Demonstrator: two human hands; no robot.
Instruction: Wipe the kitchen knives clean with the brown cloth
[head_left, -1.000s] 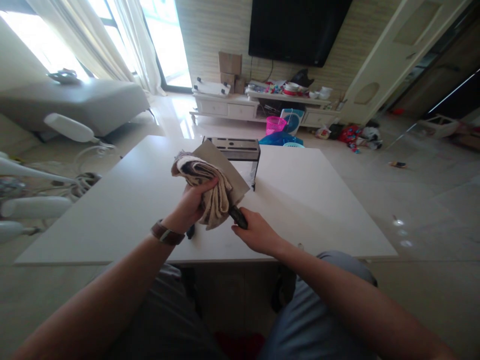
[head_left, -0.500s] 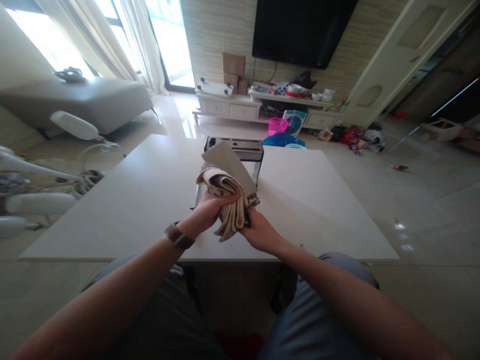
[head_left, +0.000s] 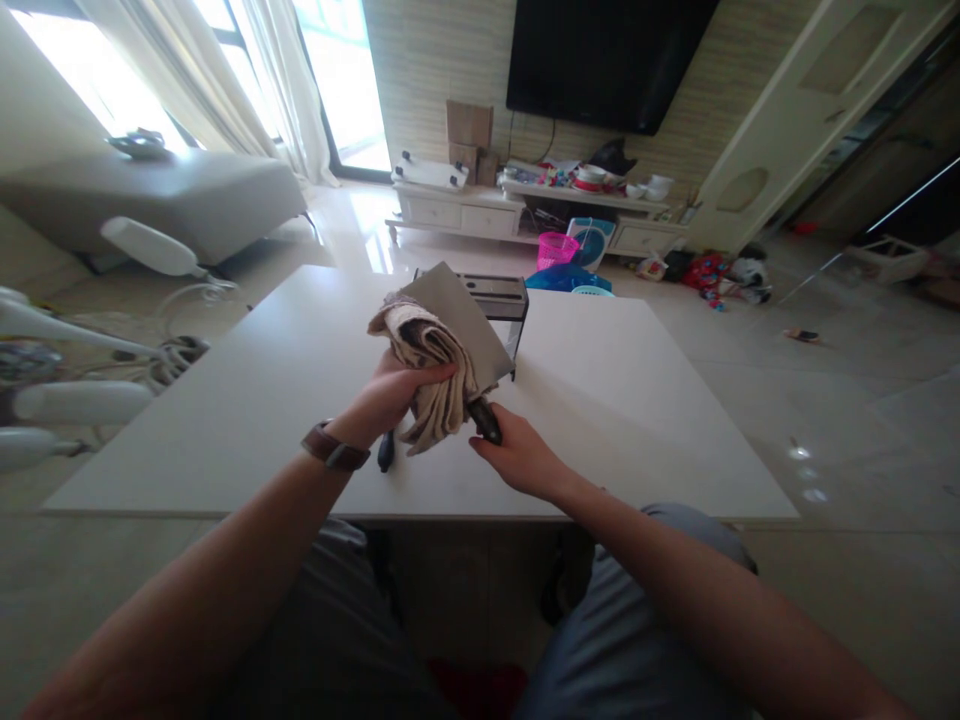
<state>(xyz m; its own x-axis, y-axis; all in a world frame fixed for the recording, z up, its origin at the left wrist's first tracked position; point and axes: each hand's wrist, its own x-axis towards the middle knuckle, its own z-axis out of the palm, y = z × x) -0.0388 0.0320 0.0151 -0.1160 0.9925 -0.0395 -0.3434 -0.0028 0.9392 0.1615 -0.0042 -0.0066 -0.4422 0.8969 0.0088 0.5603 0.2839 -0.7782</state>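
Note:
My left hand (head_left: pixel 397 395) is closed around a folded beige-and-brown towel (head_left: pixel 435 390), its thumb pressed on top. The towel is wrapped about a cleaver, whose broad grey blade (head_left: pixel 465 325) shows beyond it, tilted with a corner up. My right hand (head_left: pixel 517 452) is at the cleaver's black handle (head_left: pixel 485 420), thumb and fingers around its end. Behind the blade stands a knife block (head_left: pixel 495 290) with a slotted metal-and-black top, partly hidden. Another black handle (head_left: pixel 386 452) shows below my left hand; what it belongs to is hidden.
The white table (head_left: pixel 630 400) spreads around my hands, its front edge close to my knees. White chairs (head_left: pixel 150 247) stand at the left. Beyond the table are a pink basket (head_left: pixel 556 250), a blue bag (head_left: pixel 566 277) and a low cabinet (head_left: pixel 457 212).
My left hand, the towel and the cleaver have shifted left and up. More of the cleaver's black handle shows by my right hand. The other black handle has come into view below the left hand.

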